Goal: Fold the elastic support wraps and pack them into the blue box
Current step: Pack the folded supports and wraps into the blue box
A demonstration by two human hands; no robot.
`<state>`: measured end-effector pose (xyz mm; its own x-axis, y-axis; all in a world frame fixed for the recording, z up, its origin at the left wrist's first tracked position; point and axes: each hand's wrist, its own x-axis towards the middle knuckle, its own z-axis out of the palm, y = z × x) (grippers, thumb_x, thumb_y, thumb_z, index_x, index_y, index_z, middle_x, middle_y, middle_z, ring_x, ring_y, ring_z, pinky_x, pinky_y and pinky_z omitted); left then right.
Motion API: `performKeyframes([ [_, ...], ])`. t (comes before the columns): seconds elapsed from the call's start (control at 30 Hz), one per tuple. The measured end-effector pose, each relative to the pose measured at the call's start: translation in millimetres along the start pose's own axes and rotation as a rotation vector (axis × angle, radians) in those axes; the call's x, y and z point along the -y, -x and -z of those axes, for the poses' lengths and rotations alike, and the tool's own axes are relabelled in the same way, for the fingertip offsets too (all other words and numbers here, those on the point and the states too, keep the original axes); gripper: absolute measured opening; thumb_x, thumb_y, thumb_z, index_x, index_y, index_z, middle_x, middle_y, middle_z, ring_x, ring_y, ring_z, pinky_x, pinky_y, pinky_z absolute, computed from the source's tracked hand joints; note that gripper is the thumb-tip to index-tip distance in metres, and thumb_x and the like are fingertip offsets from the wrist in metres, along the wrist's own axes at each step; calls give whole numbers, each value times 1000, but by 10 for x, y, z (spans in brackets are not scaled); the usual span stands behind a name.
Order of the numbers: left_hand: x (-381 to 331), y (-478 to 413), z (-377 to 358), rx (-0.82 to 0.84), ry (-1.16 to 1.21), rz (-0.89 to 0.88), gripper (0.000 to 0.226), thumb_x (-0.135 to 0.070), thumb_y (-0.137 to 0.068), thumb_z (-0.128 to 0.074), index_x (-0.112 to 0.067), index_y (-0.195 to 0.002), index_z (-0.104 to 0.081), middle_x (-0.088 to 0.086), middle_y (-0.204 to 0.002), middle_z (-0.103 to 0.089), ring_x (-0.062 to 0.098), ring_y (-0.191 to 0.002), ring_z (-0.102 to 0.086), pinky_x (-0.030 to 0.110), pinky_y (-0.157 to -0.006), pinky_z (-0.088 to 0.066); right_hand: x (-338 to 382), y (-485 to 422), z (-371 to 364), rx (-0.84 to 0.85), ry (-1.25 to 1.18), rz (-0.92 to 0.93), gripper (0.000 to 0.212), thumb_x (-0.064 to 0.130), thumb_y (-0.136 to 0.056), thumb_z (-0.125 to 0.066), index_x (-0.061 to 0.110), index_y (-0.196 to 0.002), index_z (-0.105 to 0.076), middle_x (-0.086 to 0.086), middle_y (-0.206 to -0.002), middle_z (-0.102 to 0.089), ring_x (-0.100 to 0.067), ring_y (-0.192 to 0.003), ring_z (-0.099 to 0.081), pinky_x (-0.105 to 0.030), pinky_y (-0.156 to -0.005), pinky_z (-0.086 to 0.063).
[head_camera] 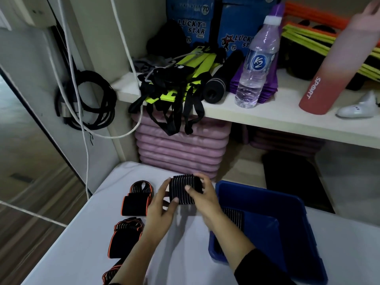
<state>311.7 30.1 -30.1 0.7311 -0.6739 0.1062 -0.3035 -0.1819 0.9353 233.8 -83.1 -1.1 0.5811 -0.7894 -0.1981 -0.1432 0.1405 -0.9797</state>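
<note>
Over the white bench (pixel 185 254), beside the blue plastic box (pixel 267 192)
Fingers of left hand (pixel 162 206) and right hand (pixel 205 200) grip a black ribbed elastic wrap (pixel 183 190); orange-edged black wraps (pixel 135 202) lie to its left.

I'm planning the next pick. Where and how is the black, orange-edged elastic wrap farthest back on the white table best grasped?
Probably pinch the black, orange-edged elastic wrap by its wide flat near band, from above with the left hand, once that frees the ribbed black wrap; the band lies flat, clear of neighbours.

Sports-gear storeroom: shelf (pixel 257 118) of agility ladders (pixel 181 79), stacked mats (pixel 181 145).
</note>
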Motion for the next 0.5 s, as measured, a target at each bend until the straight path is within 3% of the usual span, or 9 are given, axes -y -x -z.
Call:
performKeyframes([
  [0.1,-246,68,-99,54,29,-20,59,-23,-91,-56,-37,-140,-27,-9,-110,-54,-1,-81,-59,5,-67,-45,200,140,372,-30,-63,99,37,13,-86,-65,32,-115,-51,8,-112,-57,-7,-100,-59,-22,-82,-53],
  [0.23,-354,153,-286,147,-16,-10,54,-26,-90,-57,-35,-138,-34,-4,-117,-51,3,-83,-58,6,-69,-44,240,299,880,-165,-66,140,36,12,-84,-67,35,-109,-54,3,-113,-62,-12,-101,-61,-30,-88,-52],
  [0.4,-407,267,-512,299,-96,23,50,-29,-91,-56,-32,-137,-37,-1,-119,-47,8,-83,-56,6,-66,-43,-3,429,1312,-235,-35,22,32,12,-84,-67,33,-103,-54,-4,-104,-61,-20,-96,-61,-33,-81,-53],
  [0.5,-436,322,-624,374,-90,59,48,-25,-91,-56,-29,-136,-38,0,-119,-45,7,-78,-57,4,-60,-45,-284,450,1368,-220,36,-87,28,11,-86,-65,30,-102,-51,-7,-102,-59,-22,-94,-59,-28,-73,-51],
])
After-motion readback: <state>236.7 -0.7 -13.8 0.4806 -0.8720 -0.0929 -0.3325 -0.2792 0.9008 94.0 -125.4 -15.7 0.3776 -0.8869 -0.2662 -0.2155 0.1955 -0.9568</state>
